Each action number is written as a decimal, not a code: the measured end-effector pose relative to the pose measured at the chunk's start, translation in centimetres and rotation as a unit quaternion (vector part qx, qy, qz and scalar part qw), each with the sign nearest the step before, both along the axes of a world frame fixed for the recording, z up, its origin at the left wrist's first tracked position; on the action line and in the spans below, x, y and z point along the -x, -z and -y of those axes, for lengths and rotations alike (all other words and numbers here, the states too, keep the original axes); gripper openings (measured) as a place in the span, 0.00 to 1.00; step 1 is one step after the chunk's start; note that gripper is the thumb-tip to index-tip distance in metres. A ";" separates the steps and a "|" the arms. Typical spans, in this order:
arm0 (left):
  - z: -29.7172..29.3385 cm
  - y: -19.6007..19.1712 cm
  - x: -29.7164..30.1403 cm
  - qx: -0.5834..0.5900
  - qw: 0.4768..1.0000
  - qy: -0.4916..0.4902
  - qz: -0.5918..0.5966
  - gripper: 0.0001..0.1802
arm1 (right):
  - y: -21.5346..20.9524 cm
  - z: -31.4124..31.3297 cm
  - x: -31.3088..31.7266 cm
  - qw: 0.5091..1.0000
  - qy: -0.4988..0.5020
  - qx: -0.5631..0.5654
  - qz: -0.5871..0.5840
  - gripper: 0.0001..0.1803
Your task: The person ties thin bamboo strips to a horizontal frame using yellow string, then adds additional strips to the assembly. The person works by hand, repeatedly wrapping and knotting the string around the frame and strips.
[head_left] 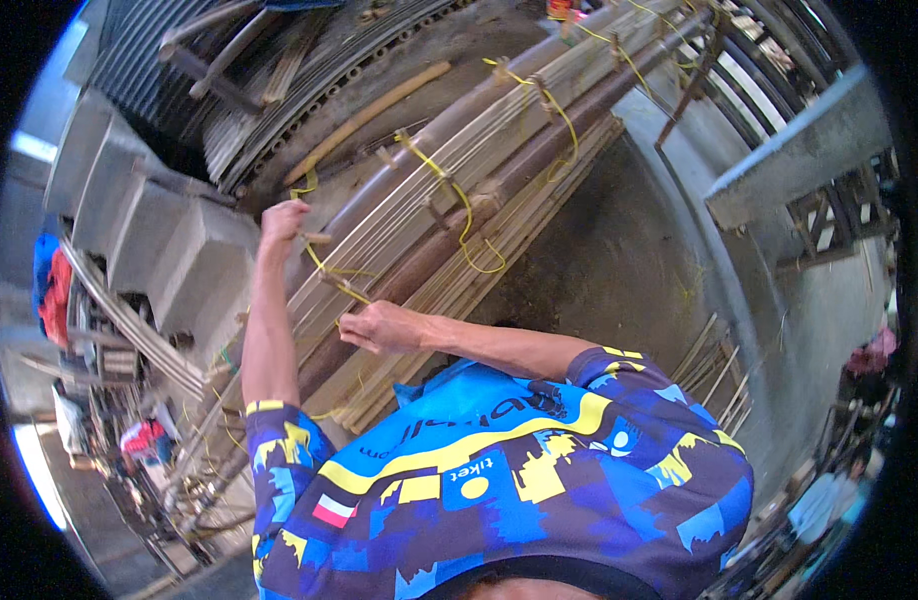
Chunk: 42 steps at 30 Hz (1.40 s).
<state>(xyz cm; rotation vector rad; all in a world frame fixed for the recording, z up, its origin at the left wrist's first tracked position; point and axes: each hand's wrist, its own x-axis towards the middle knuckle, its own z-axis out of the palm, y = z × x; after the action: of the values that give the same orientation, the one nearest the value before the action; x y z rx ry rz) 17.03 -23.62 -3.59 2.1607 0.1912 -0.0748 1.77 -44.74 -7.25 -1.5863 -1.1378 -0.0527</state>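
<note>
A long bundle of thin wooden strips (379, 225) runs diagonally from lower left to upper right, between long dark poles (449, 240). Yellow cord (331, 270) crosses the bundle between my hands, and a short wooden peg (319, 239) sticks out beside it. At the bundle's far edge, my left hand (284, 222) is closed in a fist on the cord, with a bit of yellow showing above it. My right hand (384, 328) grips the cord at the near edge, fingers curled. Farther along, another yellow cord (459, 195) wraps the bundle, its loose end hanging over the near pole.
Concrete steps (174, 235) rise at the left. Behind the bundle lie a loose wooden pole (369, 115) and stacked corrugated sheets (149, 70). A low concrete wall (799, 150) stands at the right. More planks (549, 215) lie along the bundle's near side.
</note>
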 end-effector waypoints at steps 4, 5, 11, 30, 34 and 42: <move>-0.2 -2.4 -2.0 0.061 0.993 0.027 0.102 0.08 | 1.5 -0.5 -0.3 0.999 0.018 -0.035 -0.016 0.08; -0.2 -1.9 -2.0 -0.028 0.981 0.072 0.179 0.08 | 1.5 -0.7 -0.2 0.998 -0.006 -0.067 -0.010 0.07; 0.3 2.8 -2.7 -0.348 0.919 0.152 0.107 0.09 | -2.3 -0.6 1.5 0.997 0.061 0.025 -0.034 0.05; -4.4 2.2 17.8 -0.304 0.947 0.066 0.087 0.06 | -3.2 -6.6 4.6 0.954 0.249 0.166 0.022 0.09; -6.4 1.5 18.6 -0.272 0.947 0.069 0.154 0.06 | -5.6 -10.1 2.9 0.937 0.260 0.168 -0.164 0.10; -5.2 0.2 20.2 -0.185 0.970 -0.047 0.151 0.14 | -13.5 -21.2 -8.9 0.949 -0.179 0.257 -0.041 0.19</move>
<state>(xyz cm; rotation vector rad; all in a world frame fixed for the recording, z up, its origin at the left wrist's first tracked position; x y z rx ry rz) -3.21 -18.40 -3.78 2.4943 0.1371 0.3710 10.66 -23.51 6.27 -1.7784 -1.4320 0.5874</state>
